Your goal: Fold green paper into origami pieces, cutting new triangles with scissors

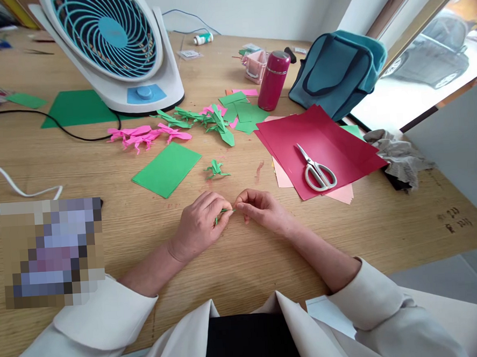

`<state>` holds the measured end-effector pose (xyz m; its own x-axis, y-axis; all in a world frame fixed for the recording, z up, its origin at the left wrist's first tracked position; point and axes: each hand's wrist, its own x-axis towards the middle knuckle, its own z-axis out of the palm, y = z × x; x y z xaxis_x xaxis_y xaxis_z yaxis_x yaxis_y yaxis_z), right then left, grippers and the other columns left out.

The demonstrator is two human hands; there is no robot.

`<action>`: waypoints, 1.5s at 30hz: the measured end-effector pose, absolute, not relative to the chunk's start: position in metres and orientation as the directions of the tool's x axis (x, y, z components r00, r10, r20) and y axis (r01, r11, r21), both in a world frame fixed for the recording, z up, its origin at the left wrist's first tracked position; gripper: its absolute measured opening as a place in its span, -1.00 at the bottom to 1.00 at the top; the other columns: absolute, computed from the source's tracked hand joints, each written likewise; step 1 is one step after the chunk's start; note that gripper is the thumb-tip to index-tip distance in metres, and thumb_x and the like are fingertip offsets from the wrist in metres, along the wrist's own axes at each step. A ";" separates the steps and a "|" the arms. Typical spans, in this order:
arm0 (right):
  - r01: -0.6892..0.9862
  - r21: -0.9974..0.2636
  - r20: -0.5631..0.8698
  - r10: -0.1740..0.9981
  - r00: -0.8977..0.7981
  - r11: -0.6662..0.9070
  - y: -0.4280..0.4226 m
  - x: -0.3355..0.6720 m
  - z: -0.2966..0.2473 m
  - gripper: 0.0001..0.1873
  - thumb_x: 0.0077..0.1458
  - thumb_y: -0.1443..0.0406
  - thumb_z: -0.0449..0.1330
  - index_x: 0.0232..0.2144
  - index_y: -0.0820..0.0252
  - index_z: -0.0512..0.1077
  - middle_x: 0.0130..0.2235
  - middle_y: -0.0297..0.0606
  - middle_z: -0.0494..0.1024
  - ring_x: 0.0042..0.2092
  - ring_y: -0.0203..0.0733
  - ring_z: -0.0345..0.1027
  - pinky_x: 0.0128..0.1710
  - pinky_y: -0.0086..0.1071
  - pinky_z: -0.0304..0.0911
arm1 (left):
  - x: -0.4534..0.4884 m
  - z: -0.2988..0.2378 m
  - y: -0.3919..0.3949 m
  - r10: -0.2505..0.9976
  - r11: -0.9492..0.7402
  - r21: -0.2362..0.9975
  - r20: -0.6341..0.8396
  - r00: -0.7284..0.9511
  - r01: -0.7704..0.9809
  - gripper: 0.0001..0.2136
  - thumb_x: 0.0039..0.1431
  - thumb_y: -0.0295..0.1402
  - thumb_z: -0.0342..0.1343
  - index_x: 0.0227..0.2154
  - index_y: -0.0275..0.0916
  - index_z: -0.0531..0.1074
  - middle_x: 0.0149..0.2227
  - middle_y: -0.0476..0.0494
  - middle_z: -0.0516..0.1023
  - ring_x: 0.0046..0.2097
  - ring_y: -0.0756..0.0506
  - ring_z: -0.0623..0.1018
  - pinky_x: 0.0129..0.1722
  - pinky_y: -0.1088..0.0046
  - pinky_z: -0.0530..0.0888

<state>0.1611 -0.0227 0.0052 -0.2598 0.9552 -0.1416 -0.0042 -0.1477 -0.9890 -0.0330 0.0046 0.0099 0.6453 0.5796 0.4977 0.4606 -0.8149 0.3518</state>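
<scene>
My left hand [201,224] and my right hand [262,209] meet over the wooden table [100,171], both pinching a small folded green paper piece [224,213] between their fingertips. Most of the piece is hidden by the fingers. Just beyond the hands lies a finished small green origami figure [217,169]. A green paper square [166,168] lies flat to the left of it.
Red paper sheets [321,141] with white-handled scissors [316,169] lie to the right. Pink origami figures [147,135] and green origami figures [202,119] sit in front of a table fan [121,51]. A magenta flask [273,79], blue bag [337,70] and cables [21,189] stand around.
</scene>
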 end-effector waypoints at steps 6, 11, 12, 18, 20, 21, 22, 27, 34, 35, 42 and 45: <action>0.072 -0.997 -0.006 0.978 -0.206 0.009 -0.027 0.156 0.000 -0.77 0.15 0.13 0.21 -0.31 0.19 0.40 -0.37 -0.34 0.40 -0.39 -0.32 0.22 -0.41 -0.44 0.19 | -0.034 0.009 0.005 0.642 -0.764 0.479 0.493 0.587 0.432 -0.88 0.31 -0.41 0.03 -0.36 -0.21 0.39 -0.37 -0.07 0.50 -0.28 -0.07 0.47 -0.25 0.40 0.37; 0.249 -0.941 0.184 0.966 -0.184 0.227 -0.030 0.157 0.003 -0.93 0.18 0.31 0.15 -0.33 0.19 0.42 -0.33 -0.29 0.40 -0.34 -0.30 0.27 -0.36 -0.42 0.19 | -0.035 0.010 0.004 0.682 -0.726 0.535 0.484 0.548 0.432 -0.87 0.31 -0.36 0.06 -0.37 -0.21 0.43 -0.38 -0.07 0.53 -0.28 -0.07 0.48 -0.25 0.40 0.38; 0.276 -0.926 0.209 0.959 -0.191 0.257 -0.031 0.157 0.003 -0.94 0.18 0.33 0.15 -0.32 0.19 0.42 -0.32 -0.29 0.39 -0.34 -0.30 0.27 -0.37 -0.42 0.19 | -0.035 0.010 0.004 0.684 -0.724 0.538 0.484 0.546 0.431 -0.86 0.31 -0.36 0.06 -0.37 -0.21 0.43 -0.38 -0.07 0.54 -0.28 -0.06 0.49 -0.25 0.40 0.38; 0.405 -0.819 0.326 0.911 -0.254 0.406 -0.033 0.159 0.007 -0.91 0.22 0.39 0.09 -0.30 0.18 0.40 -0.28 -0.26 0.38 -0.35 -0.32 0.29 -0.36 -0.42 0.26 | -0.035 0.008 0.004 0.691 -0.715 0.557 0.473 0.546 0.422 -0.86 0.31 -0.35 0.07 -0.38 -0.20 0.45 -0.38 -0.08 0.55 -0.28 -0.06 0.50 -0.25 0.41 0.39; 0.432 -0.777 0.365 0.887 -0.284 0.458 -0.033 0.160 0.008 -0.89 0.24 0.39 0.07 -0.29 0.19 0.39 -0.27 -0.25 0.38 -0.34 -0.31 0.30 -0.32 -0.41 0.28 | -0.035 0.008 0.004 0.692 -0.714 0.558 0.473 0.546 0.423 -0.86 0.30 -0.35 0.07 -0.37 -0.20 0.46 -0.37 -0.08 0.55 -0.28 -0.06 0.50 -0.25 0.41 0.39; 0.447 -0.757 0.379 0.877 -0.294 0.477 -0.033 0.160 0.008 -0.89 0.25 0.39 0.06 -0.29 0.18 0.39 -0.27 -0.25 0.38 -0.33 -0.31 0.30 -0.31 -0.41 0.29 | -0.035 0.008 0.004 0.691 -0.715 0.556 0.473 0.547 0.423 -0.86 0.30 -0.36 0.07 -0.37 -0.20 0.46 -0.38 -0.08 0.55 -0.28 -0.07 0.50 -0.25 0.41 0.39; 0.461 -0.739 0.388 0.870 -0.304 0.491 -0.033 0.161 0.008 -0.88 0.26 0.39 0.05 -0.28 0.18 0.39 -0.27 -0.24 0.38 -0.33 -0.30 0.30 -0.30 -0.40 0.29 | -0.035 0.007 0.004 0.689 -0.717 0.554 0.475 0.547 0.422 -0.86 0.30 -0.36 0.07 -0.37 -0.20 0.45 -0.38 -0.07 0.55 -0.28 -0.07 0.50 -0.25 0.41 0.39; 0.524 -0.679 0.388 0.857 -0.338 0.514 -0.033 0.161 0.007 -0.87 0.29 0.38 0.03 -0.27 0.17 0.37 -0.26 -0.22 0.39 -0.31 -0.27 0.30 -0.28 -0.38 0.27 | -0.034 0.007 0.004 0.686 -0.720 0.555 0.478 0.549 0.417 -0.87 0.30 -0.35 0.08 -0.37 -0.20 0.45 -0.37 -0.07 0.54 -0.28 -0.06 0.50 -0.25 0.41 0.39; 0.564 -0.659 0.369 0.868 -0.333 0.497 -0.035 0.159 0.005 -0.89 0.28 0.39 0.02 -0.29 0.16 0.33 -0.27 -0.21 0.39 -0.30 -0.24 0.30 -0.29 -0.38 0.26 | -0.034 0.006 0.003 0.690 -0.717 0.552 0.472 0.549 0.426 -0.85 0.31 -0.33 0.05 -0.37 -0.20 0.44 -0.36 -0.08 0.55 -0.27 -0.07 0.50 -0.22 0.39 0.40; 0.568 -0.658 0.367 0.869 -0.332 0.495 -0.035 0.159 0.006 -0.89 0.28 0.39 0.02 -0.29 0.16 0.32 -0.27 -0.21 0.39 -0.30 -0.24 0.29 -0.29 -0.38 0.26 | -0.034 0.006 0.003 0.686 -0.721 0.543 0.473 0.553 0.430 -0.85 0.31 -0.34 0.05 -0.37 -0.20 0.44 -0.36 -0.08 0.54 -0.27 -0.07 0.50 -0.22 0.39 0.40; 0.598 -0.626 0.359 0.866 -0.349 0.501 -0.035 0.157 0.007 -0.88 0.29 0.39 -0.02 -0.30 0.15 0.28 -0.27 -0.20 0.37 -0.29 -0.19 0.27 -0.29 -0.35 0.23 | -0.033 0.006 0.003 0.641 -0.766 0.463 0.503 0.579 0.446 -0.89 0.32 -0.37 0.05 -0.35 -0.20 0.39 -0.34 -0.09 0.51 -0.25 -0.08 0.48 -0.21 0.39 0.39; 0.599 -0.621 0.355 0.863 -0.360 0.506 -0.035 0.158 0.007 -0.89 0.29 0.38 -0.03 -0.29 0.14 0.26 -0.25 -0.19 0.38 -0.27 -0.17 0.28 -0.28 -0.33 0.23 | -0.033 0.007 0.002 0.631 -0.775 0.454 0.511 0.584 0.440 -0.89 0.32 -0.37 0.05 -0.35 -0.20 0.38 -0.34 -0.09 0.51 -0.25 -0.08 0.48 -0.22 0.39 0.39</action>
<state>0.1579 -0.0353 0.0067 -0.3602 0.8626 0.3554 0.5990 0.5059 -0.6207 -0.0328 0.0021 0.0069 0.5839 0.6308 0.5110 0.4397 -0.7749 0.4541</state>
